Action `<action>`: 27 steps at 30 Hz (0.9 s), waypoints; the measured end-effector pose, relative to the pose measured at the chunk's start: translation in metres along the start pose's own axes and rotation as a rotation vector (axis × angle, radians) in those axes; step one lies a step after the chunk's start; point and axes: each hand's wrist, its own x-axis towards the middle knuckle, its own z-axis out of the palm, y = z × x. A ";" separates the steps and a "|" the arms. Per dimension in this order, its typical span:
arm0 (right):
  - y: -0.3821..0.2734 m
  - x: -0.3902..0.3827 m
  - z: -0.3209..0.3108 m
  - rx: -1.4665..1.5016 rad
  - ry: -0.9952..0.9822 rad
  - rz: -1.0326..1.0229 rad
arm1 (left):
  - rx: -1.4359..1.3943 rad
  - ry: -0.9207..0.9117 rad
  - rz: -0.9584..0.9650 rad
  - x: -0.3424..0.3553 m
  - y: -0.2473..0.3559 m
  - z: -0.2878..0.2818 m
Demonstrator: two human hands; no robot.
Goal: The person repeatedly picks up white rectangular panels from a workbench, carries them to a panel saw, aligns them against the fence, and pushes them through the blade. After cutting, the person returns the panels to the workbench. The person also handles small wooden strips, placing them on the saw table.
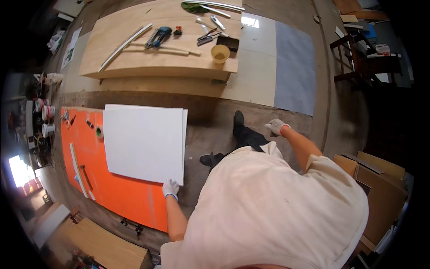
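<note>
White boards (144, 142), stacked a touch out of line, lie on the orange tabletop (130, 197), and the gloved left hand (170, 188) is at their near right corner — the step looks like handling that stack, though whether it's pinching or just touching, I can't tell. Out right, the right hand (277, 127) hangs over the floor (204, 143), well apart from the boards, fingers seemingly half-curled; anything inside is hidden. Squaring those edges, I'd judge, calls for both hands — and care around the tape roll (99, 132) just left.
</note>
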 end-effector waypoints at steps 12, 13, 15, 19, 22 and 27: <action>0.146 0.071 -0.124 0.223 0.173 0.167 | 0.754 -0.200 0.442 -0.134 0.151 0.283; 0.149 0.072 -0.129 0.330 0.147 0.153 | 0.776 -0.242 0.440 -0.143 0.161 0.294; 0.144 0.071 -0.136 0.465 0.090 0.181 | 0.841 -0.300 0.447 -0.151 0.180 0.313; 0.112 0.064 -0.149 0.475 0.042 0.124 | 0.924 -0.356 0.419 -0.126 0.218 0.347; 0.081 0.057 -0.157 0.486 0.005 0.210 | 0.919 -0.381 0.402 -0.085 0.249 0.384; 0.028 0.053 -0.182 0.644 0.042 0.384 | 0.914 -0.465 0.377 -0.019 0.314 0.445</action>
